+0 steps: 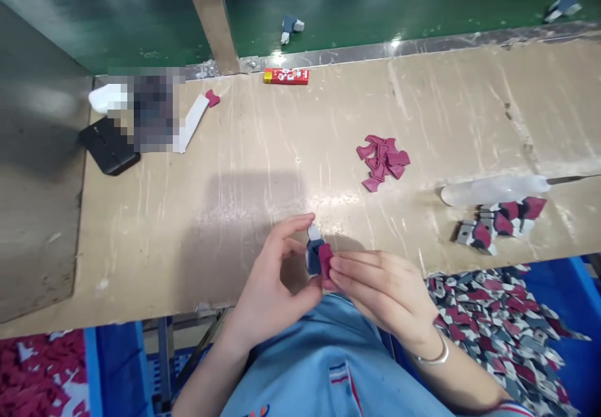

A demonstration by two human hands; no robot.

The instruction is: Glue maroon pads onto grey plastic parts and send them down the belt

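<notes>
My left hand grips a small dark blue and white plastic part between thumb and fingers, near the table's front edge. My right hand pinches a flat maroon plastic piece against the right side of that part. Whether the two are joined cannot be made out. Beyond my right hand lies a loose pile of maroon pieces. To the right, several assembled parts in grey, white and maroon stand close together.
A translucent-handled tool lies at the right. A blue bin below holds many assembled parts; another blue bin stands lower left beside maroon pieces. A red packet, a black box and a white strip lie farther back. Beyond the ledge runs a green surface.
</notes>
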